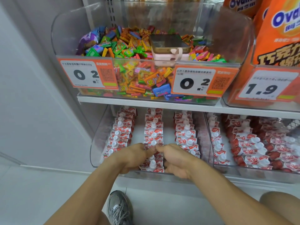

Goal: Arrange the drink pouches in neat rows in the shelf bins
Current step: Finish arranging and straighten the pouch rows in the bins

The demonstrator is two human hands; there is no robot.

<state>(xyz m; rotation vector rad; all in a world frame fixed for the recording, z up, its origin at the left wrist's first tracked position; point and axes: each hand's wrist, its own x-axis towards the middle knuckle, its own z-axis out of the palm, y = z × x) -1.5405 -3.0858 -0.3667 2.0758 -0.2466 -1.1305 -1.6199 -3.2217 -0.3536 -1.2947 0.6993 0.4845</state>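
In the clear plastic shelf bin (97,143) at six o'clock, left hand (134,157) and right hand (176,159) curl round the middle row of red-and-white drink pouches (153,132); best squeeze evenly, keeping white caps aligned

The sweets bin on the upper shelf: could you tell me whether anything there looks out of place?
Yes: a phone stacked on a pink power bank lies on the loose wrapped sweets, near the bin's front wall. It is not merchandise.
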